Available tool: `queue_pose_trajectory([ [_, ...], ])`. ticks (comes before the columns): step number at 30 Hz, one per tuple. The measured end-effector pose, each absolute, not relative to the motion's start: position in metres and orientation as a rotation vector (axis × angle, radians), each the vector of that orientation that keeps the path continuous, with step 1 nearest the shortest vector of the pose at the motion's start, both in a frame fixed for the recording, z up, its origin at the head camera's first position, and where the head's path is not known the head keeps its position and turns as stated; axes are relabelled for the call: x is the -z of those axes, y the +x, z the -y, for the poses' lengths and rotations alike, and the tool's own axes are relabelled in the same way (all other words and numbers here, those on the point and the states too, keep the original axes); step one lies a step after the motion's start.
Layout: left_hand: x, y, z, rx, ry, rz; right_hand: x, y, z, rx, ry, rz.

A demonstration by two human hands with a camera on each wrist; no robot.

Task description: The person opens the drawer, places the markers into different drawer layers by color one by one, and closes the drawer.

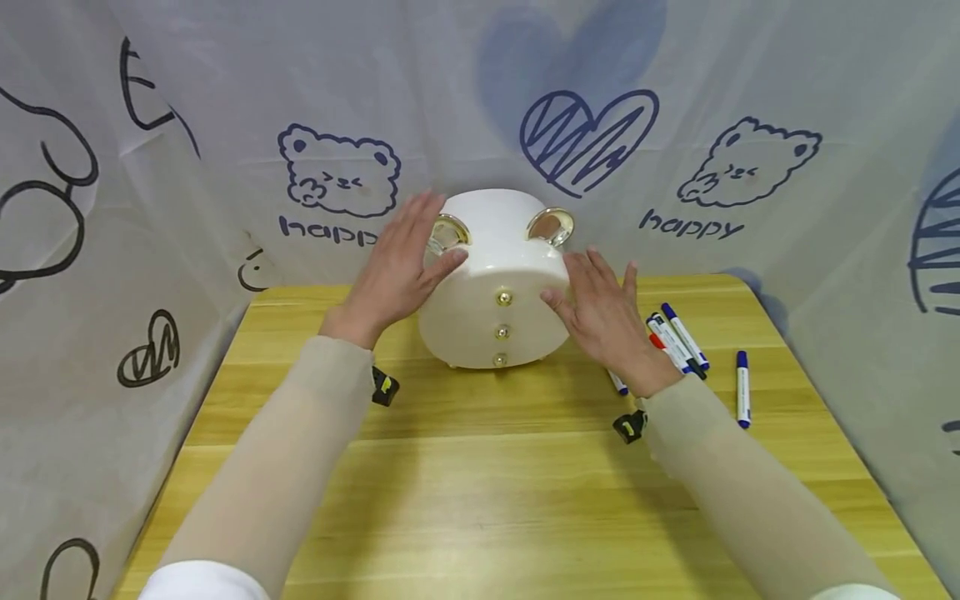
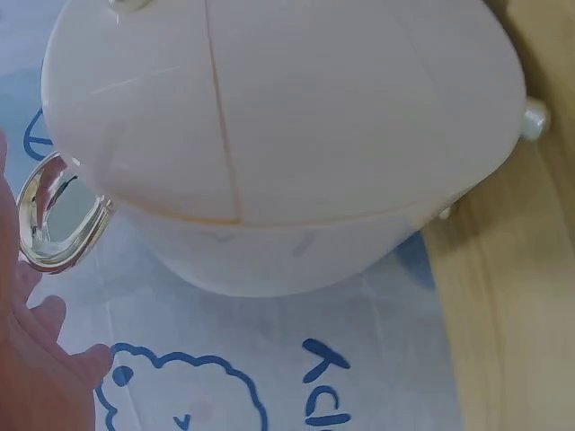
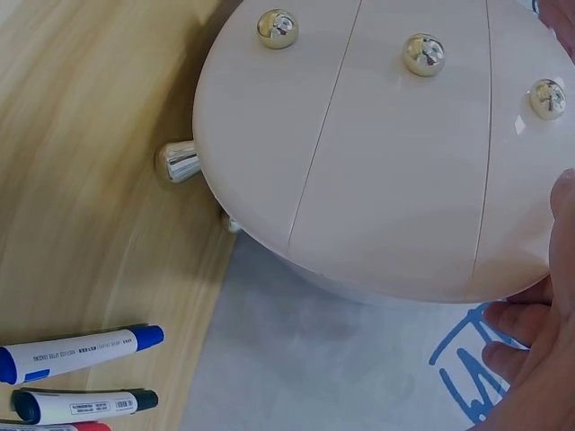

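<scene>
Both left hand [image 1: 401, 267] and right hand [image 1: 606, 321] flanked the white box [image 1: 467, 327] on the counter [image 1: 480, 508], each grip spread, fingers extended, clasping nothing; whether they touched the box was unclear. Right of the box, one marker [image 1: 618, 382] lay partly hidden behind the right hand.

A table [image 1: 465, 500] with a yellowish, wood-grained top was used as the support, and its far right corner was rounded off. Near the middle of its far side, a white box [image 1: 461, 321] with gold knobs [image 1: 503, 332] was held up off the wood by short, shiny feet [image 3: 180, 162]. To the right of the box, blue-, red- and dark-capped markers [image 1: 678, 337] were bunched at a slant. Farther right, a blue-capped marker [image 1: 743, 387] was laid apart, and closer to the box another marker [image 1: 617, 381] was partly hidden.
</scene>
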State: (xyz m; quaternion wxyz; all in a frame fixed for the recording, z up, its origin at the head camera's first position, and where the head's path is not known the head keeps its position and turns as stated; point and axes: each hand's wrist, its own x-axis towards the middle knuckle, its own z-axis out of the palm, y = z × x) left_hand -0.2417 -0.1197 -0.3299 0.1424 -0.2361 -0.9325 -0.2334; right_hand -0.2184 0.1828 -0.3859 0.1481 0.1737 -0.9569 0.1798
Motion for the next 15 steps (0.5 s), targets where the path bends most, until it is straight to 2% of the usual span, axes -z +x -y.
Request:
queue_pose_trajectory([
  [9,0.312,-0.254,0.117,0.510,-0.686,2.733,0.385,-0.219,-0.181,-0.546,0.503,2.743],
  [15,0.316,-0.258,0.114,0.329,-0.654,2.721,0.385,-0.219,-0.181,-0.568,0.497,2.747],
])
